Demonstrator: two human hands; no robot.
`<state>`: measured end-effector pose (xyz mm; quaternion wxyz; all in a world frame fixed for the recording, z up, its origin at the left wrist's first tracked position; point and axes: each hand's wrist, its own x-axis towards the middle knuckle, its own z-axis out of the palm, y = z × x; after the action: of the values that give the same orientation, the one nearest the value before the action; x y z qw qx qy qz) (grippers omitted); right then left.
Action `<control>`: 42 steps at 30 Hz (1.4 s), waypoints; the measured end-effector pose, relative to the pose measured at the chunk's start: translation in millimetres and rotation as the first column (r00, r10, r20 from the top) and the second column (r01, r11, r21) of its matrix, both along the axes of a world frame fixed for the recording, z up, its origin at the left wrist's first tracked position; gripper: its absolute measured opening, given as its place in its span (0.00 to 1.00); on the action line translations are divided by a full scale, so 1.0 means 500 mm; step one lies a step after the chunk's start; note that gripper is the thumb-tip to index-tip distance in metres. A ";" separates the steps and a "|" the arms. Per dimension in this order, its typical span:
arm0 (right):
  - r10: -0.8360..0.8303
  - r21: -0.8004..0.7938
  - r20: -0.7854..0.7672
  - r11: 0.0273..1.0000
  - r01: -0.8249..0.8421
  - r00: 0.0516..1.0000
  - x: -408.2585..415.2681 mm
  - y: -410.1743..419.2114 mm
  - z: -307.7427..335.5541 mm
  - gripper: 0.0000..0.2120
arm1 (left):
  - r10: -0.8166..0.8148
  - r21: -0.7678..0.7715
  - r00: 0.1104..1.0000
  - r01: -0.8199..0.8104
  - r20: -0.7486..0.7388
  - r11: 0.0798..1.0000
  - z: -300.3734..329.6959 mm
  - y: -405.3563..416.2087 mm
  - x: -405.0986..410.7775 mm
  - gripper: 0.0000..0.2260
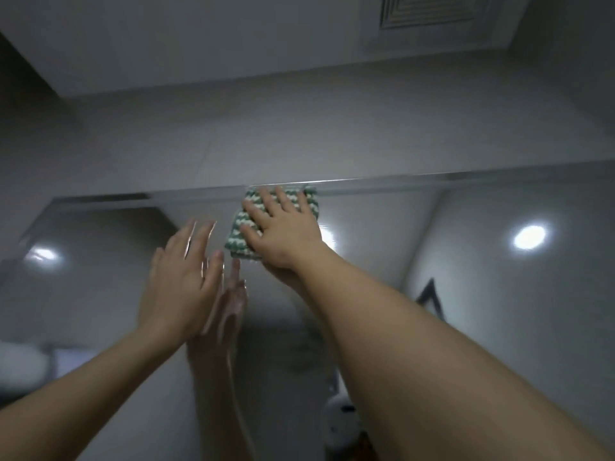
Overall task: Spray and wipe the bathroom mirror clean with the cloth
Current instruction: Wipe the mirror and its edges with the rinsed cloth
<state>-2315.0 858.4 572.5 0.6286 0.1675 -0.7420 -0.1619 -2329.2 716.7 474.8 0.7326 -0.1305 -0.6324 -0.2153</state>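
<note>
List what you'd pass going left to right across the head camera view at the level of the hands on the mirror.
Left ceiling light reflection → left hand, open and bare → green and white cloth → right hand pressing flat on the cloth → right ceiling light reflection.

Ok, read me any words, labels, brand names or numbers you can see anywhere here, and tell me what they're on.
None can be read.
The green and white cloth shows only a woven pattern.
The dark triangular shape reflected in the mirror is too blurred to tell whether it is a sign.
</note>
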 end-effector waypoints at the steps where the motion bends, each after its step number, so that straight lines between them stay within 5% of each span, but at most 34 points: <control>1: 0.001 0.024 0.005 1.000 -0.001 1.000 0.004 0.022 0.004 0.26 | 0.010 -0.010 1.000 -0.010 -0.006 1.000 0.005 0.026 0.005 0.31; 16: -0.063 -0.319 -0.080 0.947 0.034 0.995 0.171 0.695 0.054 0.26 | -0.061 -0.338 0.998 0.053 -0.012 0.939 0.094 0.567 0.142 0.36; 25: -0.109 -0.474 -0.089 0.879 0.055 0.990 0.227 0.916 0.003 0.26 | -0.062 -0.437 0.998 0.059 0.007 0.898 0.082 0.750 0.205 0.36; 32: -0.075 -0.471 -0.061 0.881 0.038 0.995 0.232 0.908 -0.193 0.26 | -0.135 -0.464 0.980 0.188 0.145 0.866 -0.094 0.796 0.235 0.28; 42: -0.115 -0.514 0.063 0.848 0.131 0.991 0.234 0.885 -0.732 0.27 | -0.120 -0.601 0.933 0.314 0.341 0.735 -0.500 0.767 0.279 0.26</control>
<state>-2198.3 1300.8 206.6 0.6278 -0.0529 -0.7766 0.0060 -2189.9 1100.0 224.9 0.5151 -0.4167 -0.7442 -0.0851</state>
